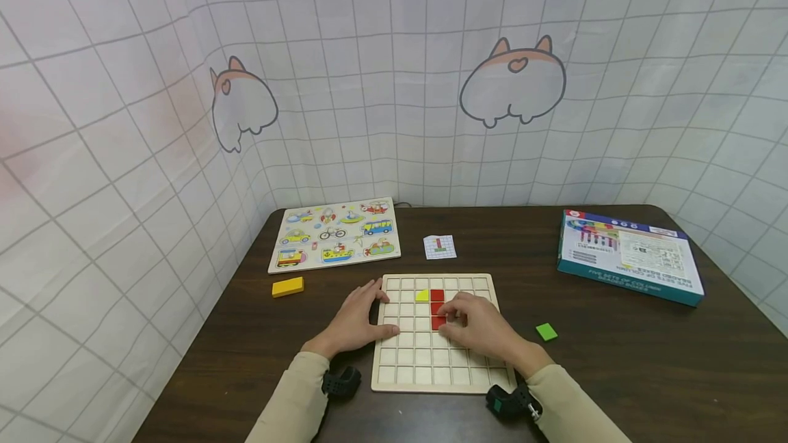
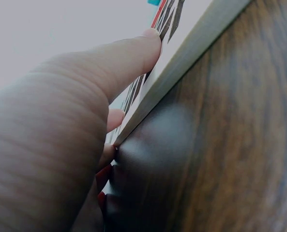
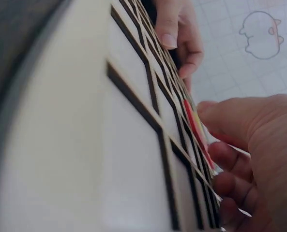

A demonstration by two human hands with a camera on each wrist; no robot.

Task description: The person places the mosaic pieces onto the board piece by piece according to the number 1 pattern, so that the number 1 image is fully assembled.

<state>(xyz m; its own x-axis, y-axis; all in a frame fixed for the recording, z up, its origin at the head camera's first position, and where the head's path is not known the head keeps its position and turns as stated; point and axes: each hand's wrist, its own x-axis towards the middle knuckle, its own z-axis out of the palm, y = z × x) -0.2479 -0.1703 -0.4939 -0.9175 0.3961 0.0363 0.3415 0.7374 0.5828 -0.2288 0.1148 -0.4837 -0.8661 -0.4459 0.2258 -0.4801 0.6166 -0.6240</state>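
Observation:
In the head view, a light wooden grid board (image 1: 384, 378) lies before me with white square cells. A yellow tile with a curved edge (image 1: 422, 296) sits in it beside a column of red square tiles (image 1: 437, 294). My left hand (image 1: 353, 320) rests at the board's left edge, thumb on top and fingers spread along the side. My right hand (image 1: 474, 323) is over the red column. Its thumb and fingers pinch a red tile (image 3: 225, 138), partly hidden by the thumb in the right wrist view.
A yellow block (image 1: 288, 286) lies left of the board, a green square tile (image 1: 546, 332) right. Behind are a vehicle picture board (image 1: 335, 233), a small paper pattern card (image 1: 440, 247) and a boxed set (image 1: 631, 256). A grid-patterned curtain (image 1: 394, 87) surrounds the dark table (image 1: 591, 374).

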